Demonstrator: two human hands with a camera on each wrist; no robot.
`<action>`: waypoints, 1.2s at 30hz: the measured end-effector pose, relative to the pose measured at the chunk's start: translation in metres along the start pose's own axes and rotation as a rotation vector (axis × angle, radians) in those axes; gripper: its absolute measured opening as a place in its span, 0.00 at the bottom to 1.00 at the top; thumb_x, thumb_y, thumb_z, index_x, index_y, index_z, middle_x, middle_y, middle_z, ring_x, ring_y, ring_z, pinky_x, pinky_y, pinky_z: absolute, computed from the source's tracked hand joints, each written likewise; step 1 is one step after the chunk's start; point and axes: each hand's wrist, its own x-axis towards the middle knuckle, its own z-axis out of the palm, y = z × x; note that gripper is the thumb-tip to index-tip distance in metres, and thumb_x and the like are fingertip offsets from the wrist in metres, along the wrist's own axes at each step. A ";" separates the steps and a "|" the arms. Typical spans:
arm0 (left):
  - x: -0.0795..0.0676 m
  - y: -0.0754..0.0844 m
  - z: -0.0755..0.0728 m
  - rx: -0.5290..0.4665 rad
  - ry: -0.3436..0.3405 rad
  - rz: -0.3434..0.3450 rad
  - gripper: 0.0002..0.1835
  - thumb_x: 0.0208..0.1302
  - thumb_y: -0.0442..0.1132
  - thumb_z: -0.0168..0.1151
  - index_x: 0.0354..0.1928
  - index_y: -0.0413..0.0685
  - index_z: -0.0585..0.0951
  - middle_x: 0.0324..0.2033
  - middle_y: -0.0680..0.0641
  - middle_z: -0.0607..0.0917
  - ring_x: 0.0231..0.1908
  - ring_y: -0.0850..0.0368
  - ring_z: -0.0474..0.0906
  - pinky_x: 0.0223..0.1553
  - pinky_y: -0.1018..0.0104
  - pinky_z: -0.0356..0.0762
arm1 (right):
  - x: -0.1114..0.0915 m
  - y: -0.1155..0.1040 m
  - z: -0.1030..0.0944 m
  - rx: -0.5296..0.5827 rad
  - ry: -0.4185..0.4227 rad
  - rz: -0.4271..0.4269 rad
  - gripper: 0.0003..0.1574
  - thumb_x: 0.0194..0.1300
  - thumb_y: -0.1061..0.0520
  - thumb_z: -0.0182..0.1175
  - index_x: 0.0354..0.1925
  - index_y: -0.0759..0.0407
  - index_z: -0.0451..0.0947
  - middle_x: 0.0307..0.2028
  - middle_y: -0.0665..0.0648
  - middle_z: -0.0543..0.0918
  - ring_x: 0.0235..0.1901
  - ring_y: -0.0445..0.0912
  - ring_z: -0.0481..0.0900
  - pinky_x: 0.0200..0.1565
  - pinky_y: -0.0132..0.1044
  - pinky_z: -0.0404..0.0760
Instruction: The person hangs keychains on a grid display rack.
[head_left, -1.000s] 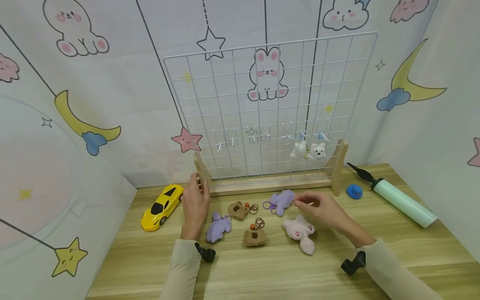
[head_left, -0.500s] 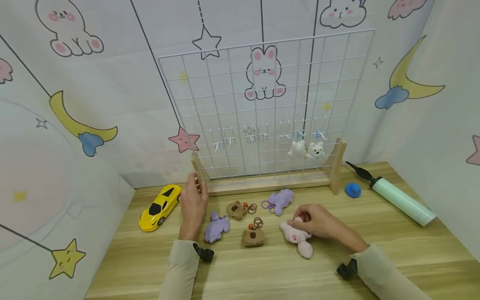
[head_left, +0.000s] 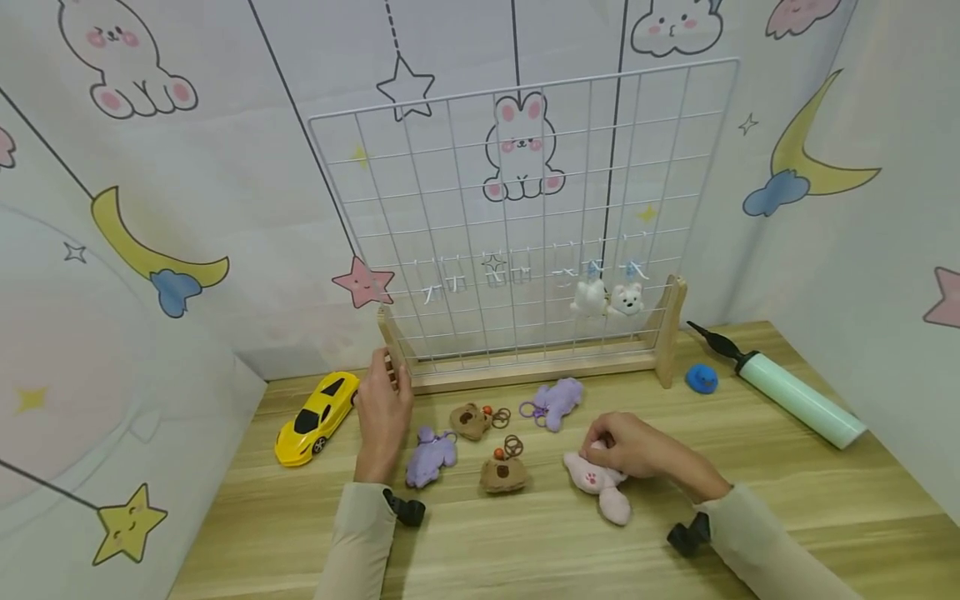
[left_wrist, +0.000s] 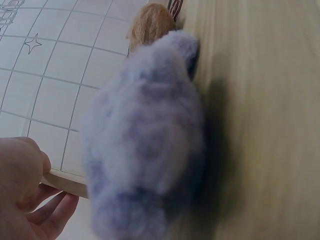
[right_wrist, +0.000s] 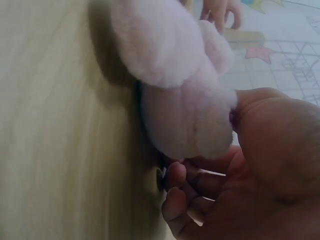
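Note:
My left hand (head_left: 385, 417) grips the left wooden foot (head_left: 392, 335) of a wire grid display rack; the thumb and fingers lie around the wood (left_wrist: 67, 183) in the left wrist view. My right hand (head_left: 633, 442) pinches a pink plush keychain (head_left: 613, 503) with red paw prints, which lies on the table. From the right wrist, the plush (right_wrist: 165, 45) sits between thumb and fingers, and its far end is partly hidden. Purple plush keychains (head_left: 431, 458) (head_left: 561, 402) and brown plush keychains (head_left: 504, 475) (head_left: 469, 422) with rings lie between my hands.
Several small white hooks hang along the grid, two bearing white bear charms (head_left: 627, 300) (head_left: 589, 297) at the right. A yellow toy car (head_left: 318, 417) stands far left. At right lie a small blue toy (head_left: 702, 378) and a pale green pump (head_left: 801, 400).
My right hand has moved down from beside the upper purple plush to the pink plush and taken hold of it. The pink plush has shifted slightly. My left hand stays on the rack's foot.

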 end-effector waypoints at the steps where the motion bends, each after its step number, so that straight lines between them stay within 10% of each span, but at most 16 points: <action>1: 0.000 0.000 0.000 -0.001 0.000 0.000 0.20 0.80 0.39 0.62 0.67 0.37 0.77 0.55 0.31 0.90 0.49 0.35 0.92 0.48 0.41 0.92 | 0.000 0.000 0.000 0.000 -0.001 -0.004 0.06 0.75 0.54 0.68 0.39 0.53 0.87 0.34 0.48 0.84 0.33 0.39 0.75 0.34 0.30 0.74; 24: -0.001 -0.002 0.001 0.000 0.010 0.009 0.19 0.80 0.40 0.62 0.65 0.37 0.77 0.54 0.32 0.90 0.48 0.35 0.92 0.48 0.41 0.92 | 0.003 0.004 -0.009 0.088 0.169 -0.255 0.03 0.80 0.58 0.63 0.49 0.52 0.82 0.44 0.50 0.90 0.44 0.38 0.86 0.46 0.33 0.85; 36: 0.000 -0.001 0.000 -0.006 -0.007 -0.007 0.21 0.81 0.41 0.61 0.67 0.37 0.77 0.56 0.31 0.89 0.49 0.35 0.92 0.49 0.41 0.92 | 0.004 -0.011 -0.020 0.198 0.344 -0.139 0.26 0.74 0.49 0.72 0.66 0.50 0.83 0.44 0.46 0.93 0.46 0.43 0.88 0.44 0.37 0.85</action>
